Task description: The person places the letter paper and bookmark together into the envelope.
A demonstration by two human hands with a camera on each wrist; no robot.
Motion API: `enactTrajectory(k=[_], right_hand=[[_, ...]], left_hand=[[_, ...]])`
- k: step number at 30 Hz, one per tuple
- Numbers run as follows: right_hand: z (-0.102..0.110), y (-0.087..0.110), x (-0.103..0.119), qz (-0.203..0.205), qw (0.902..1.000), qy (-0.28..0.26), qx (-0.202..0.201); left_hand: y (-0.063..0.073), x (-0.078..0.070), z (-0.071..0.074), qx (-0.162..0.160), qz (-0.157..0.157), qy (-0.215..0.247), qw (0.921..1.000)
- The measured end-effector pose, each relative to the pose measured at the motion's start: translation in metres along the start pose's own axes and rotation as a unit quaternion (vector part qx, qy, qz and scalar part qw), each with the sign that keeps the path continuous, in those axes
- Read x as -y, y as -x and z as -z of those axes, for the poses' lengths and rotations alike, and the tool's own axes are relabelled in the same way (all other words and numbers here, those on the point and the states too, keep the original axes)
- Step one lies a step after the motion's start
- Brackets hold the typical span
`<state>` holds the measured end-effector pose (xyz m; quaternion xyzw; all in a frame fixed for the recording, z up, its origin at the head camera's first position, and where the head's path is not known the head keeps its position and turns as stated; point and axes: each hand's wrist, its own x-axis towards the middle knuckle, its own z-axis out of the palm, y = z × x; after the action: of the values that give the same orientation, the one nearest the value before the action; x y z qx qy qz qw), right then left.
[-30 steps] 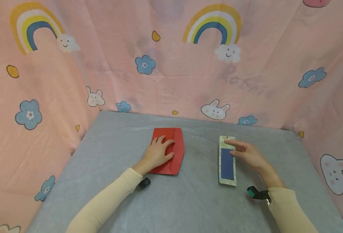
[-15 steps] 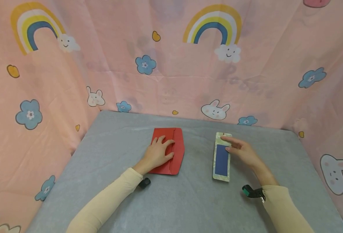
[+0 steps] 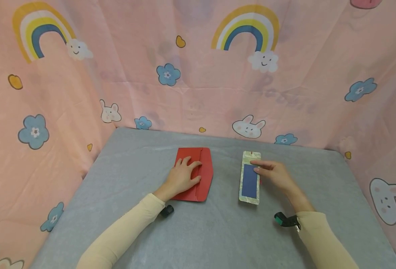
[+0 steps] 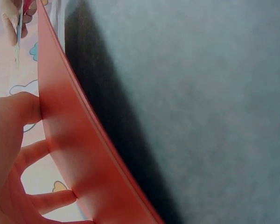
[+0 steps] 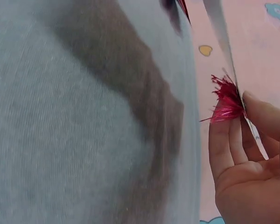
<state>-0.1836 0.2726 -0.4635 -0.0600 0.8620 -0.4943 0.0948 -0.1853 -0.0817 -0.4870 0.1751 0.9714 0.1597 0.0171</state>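
A red envelope [image 3: 204, 175] lies on the grey table with its flap side to the right. My left hand [image 3: 182, 177] rests on it, fingers spread, and in the left wrist view the fingertips touch the red paper [image 4: 79, 135]. To the right, my right hand [image 3: 277, 177] pinches a long bookmark [image 3: 249, 183], pale green with a dark blue panel, by its upper right edge. Seen edge-on in the right wrist view, the bookmark [image 5: 231, 60] stands between thumb and fingers. Its red tassel [image 5: 228, 100] hangs against those fingers.
Grey cloth covers the table [image 3: 218, 235]. Behind and at both sides hangs a pink curtain [image 3: 198, 97] printed with rainbows, flowers and rabbits. Each wrist carries a small black camera, such as the one [image 3: 285, 219] on the right.
My right hand has carried the bookmark leftward, closer to the envelope, and slightly away from me at first. The left hand and the envelope have stayed put.
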Motion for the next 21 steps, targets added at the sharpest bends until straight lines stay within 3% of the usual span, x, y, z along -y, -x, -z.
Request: enactTrajectory(k=[8,21], right_hand=[[-0.006,-0.006,0.003,0.025,0.9981,-0.036,0.044],[-0.025,-0.014,0.014,0.003,0.9961,-0.071,0.052]], left_hand=[[0.000,0.000,0.000,-0.001,0.001,-0.003,1.0000],[0.000,-0.001,0.001,0.003,0.006,0.001,1.0000]])
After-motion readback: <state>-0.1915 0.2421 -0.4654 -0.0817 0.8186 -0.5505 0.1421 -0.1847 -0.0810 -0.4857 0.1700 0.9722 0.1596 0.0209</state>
